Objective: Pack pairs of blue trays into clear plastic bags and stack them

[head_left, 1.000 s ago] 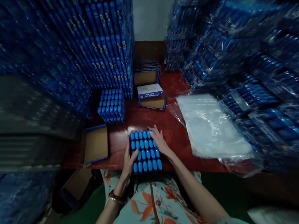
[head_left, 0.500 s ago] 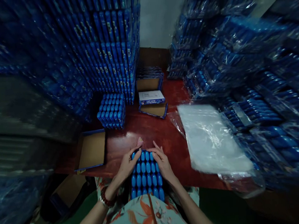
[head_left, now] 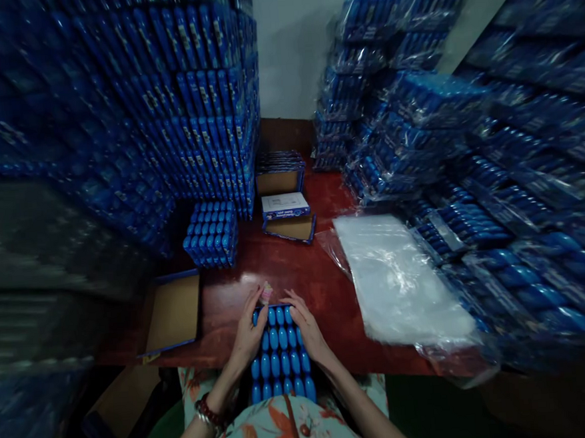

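A block of glossy blue round-ended tubes (head_left: 280, 362), packed in rows, sits against my body at the table's front edge. My left hand (head_left: 247, 331) wraps the block's far left corner, its fingers along the side. On the opposite side my right hand (head_left: 307, 325) presses the far right corner, with fingers stretched over the end row. Between them the hands hold the block. By my left fingertips is a small pink printed piece (head_left: 266, 293); whether it is on a finger or loose I cannot tell. The block's lower sides are hidden.
On the red table (head_left: 296, 265) stand another block of blue tubes (head_left: 210, 231), an open shallow box (head_left: 175, 312), small boxes (head_left: 285, 206) and a pile of clear plastic bags (head_left: 401, 278). Tall stacks of blue packs (head_left: 188, 86) rise at left; plastic-wrapped packs (head_left: 396, 125) fill the right.
The view has turned slightly right and up, so the table things appear shifted left and lower. Both hands stay at the block's far corners.
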Demonstrator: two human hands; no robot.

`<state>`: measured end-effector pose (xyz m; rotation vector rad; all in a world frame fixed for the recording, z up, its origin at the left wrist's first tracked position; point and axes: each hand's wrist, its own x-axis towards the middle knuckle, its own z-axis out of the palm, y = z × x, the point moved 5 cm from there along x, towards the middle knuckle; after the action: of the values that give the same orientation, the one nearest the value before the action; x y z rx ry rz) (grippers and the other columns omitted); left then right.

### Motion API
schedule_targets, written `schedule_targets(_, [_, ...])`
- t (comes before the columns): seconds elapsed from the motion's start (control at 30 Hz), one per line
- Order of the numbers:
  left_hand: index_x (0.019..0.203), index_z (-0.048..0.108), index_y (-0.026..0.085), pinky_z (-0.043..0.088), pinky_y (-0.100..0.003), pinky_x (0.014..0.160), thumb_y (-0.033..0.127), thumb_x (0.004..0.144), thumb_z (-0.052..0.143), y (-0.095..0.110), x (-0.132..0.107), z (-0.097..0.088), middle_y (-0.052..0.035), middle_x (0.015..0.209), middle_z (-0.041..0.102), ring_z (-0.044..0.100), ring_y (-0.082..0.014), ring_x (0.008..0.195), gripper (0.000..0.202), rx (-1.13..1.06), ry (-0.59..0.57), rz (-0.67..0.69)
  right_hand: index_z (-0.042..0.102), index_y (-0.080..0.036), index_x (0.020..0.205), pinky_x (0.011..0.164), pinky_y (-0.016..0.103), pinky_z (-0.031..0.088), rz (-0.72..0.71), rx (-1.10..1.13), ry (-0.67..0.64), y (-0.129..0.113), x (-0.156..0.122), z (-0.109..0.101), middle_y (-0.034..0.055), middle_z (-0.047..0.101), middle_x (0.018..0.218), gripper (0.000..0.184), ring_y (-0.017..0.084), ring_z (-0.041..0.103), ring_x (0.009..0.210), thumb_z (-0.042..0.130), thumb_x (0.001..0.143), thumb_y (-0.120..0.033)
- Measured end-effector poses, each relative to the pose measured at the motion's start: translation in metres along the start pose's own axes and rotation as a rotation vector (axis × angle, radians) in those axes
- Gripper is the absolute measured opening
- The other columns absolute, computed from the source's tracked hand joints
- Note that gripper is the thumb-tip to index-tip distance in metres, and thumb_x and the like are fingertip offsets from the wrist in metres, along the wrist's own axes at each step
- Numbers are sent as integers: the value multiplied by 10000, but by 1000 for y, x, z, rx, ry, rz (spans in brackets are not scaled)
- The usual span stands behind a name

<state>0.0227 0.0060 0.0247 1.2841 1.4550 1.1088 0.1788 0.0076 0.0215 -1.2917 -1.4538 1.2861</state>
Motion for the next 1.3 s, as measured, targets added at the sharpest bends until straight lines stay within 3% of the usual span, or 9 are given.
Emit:
schedule_targets(0.17, [1220, 532, 192, 307, -436, 1086, 409, 851, 492, 6, 26, 5, -105, 1336, 505, 425, -222, 1278, 429, 10, 44, 24, 551, -230, 1187, 1001, 385, 387, -90, -69, 201, -16, 17, -22, 65, 586, 1215, 418, 215, 527, 1131, 442, 864, -472])
schedule_targets(0.33, [1277, 488, 216, 299, -439, 1093, 424, 884, 431, 38, 13, -14, -104, 1410, 416, 369, -226, 1319, 448, 121, 88, 182, 636, -212, 1029, 995, 480, 346, -296, -582, 528, -31, 12, -139, 106, 632, 1071, 353, 258, 524, 1074, 456, 849, -456])
schedule_targets(0.47, [1405, 299, 326, 210, -522, 1116, 472, 820, 538, 46, -45, -14, -61, 1506, 268, 221, -286, 1387, 649, 434, -357, 413, 579, -199, 1180, 975, 676, 198, -49, -985, 568, 4, -8, -236, 170, 507, 1302, 591, 397, 346, 1259, 583, 715, -565])
schedule_targets(0.57, [1424, 219, 355, 129, -633, 1085, 512, 757, 601, 31, -73, -5, -60, 1520, 215, 132, -355, 1397, 785, 685, -539, 565, 639, -223, 1092, 995, 660, 173, -21, -1043, 491, 31, -15, -260, 140, 548, 1279, 455, 363, 388, 1253, 513, 782, -532])
schedule_targets(0.77, [1438, 195, 310, 189, -593, 1091, 499, 805, 543, 18, -52, 13, -78, 1531, 176, 91, -340, 1406, 747, 797, -463, 623, 701, -165, 810, 944, 471, 363, -116, -904, 740, 35, -14, -269, 155, 700, 934, 521, 268, 606, 965, 321, 880, -515])
schedule_targets(0.93, [1449, 147, 300, 155, -621, 1078, 517, 813, 522, 45, -41, 14, -102, 1526, 183, 101, -347, 1403, 770, 795, -417, 640, 690, -180, 925, 1014, 559, 232, -121, -1031, 759, -6, -16, -259, 125, 688, 1031, 484, 271, 558, 1056, 315, 909, -487])
schedule_targets(1.03, [1459, 102, 255, 165, -548, 1112, 379, 868, 490, 83, -37, 33, -111, 1515, 228, 128, -290, 1409, 718, 819, -322, 743, 686, -205, 907, 1050, 579, 123, -210, -1237, 523, -49, -8, -210, 83, 704, 983, 393, 247, 576, 1006, 331, 941, -371])
schedule_targets(1.17, [1452, 112, 146, 225, -484, 1105, 141, 819, 507, 127, -11, 87, -169, 1487, 275, 186, -278, 1395, 746, 865, -304, 825, 678, -165, 860, 1050, 440, 234, -306, -1413, 85, -95, 8, -128, 82, 706, 804, 293, 197, 620, 829, 394, 920, -212])
schedule_targets(1.3, [1310, 407, 125, 449, -341, 881, 69, 820, 434, 137, 35, 118, -142, 1110, 627, 574, -221, 1049, 495, 727, -467, 718, 650, -148, 953, 899, 327, 386, -298, -1303, -51, -124, 8, -105, 93, 696, 873, 219, 199, 623, 857, 446, 890, -196])
